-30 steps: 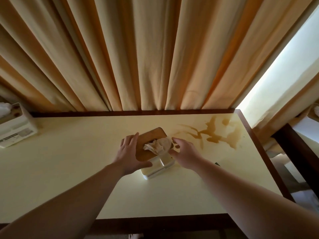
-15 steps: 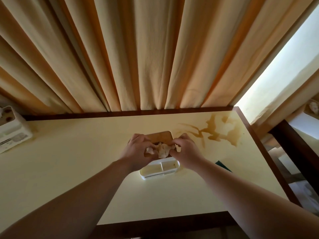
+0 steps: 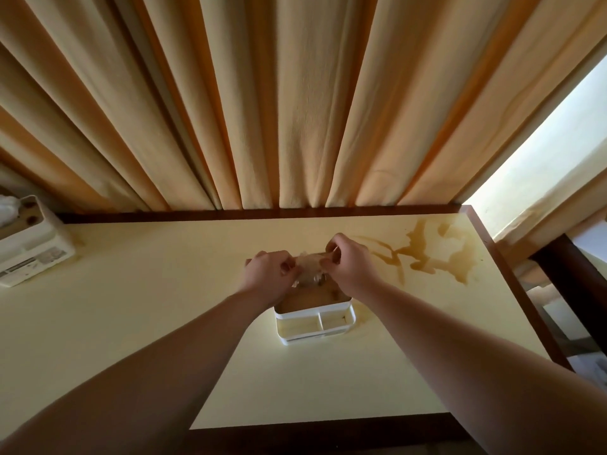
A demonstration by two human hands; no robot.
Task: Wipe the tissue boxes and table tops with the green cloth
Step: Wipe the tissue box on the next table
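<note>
— Two hands at work here?
— Yes. The left hand [image 3: 266, 277] and right hand [image 3: 348, 262] both pinch a crumpled tissue [image 3: 310, 269] between curled fingers and thumbs, holding it over the tissue box [image 3: 315, 318].
— Where does that box sit?
— Mid-table, nearer the right edge of the cream table [image 3: 131, 323]. It has a brown wooden lid and a white base with two shallow compartments facing the near edge.
— Any other box?
— A second tissue box [image 3: 31, 244], white, stands at the far left corner.
— And the surface?
— A brown stain [image 3: 433, 254] spreads near the far right corner. Curtains [image 3: 295, 110] hang behind the far edge.
— The green cloth?
— I cannot see it.
</note>
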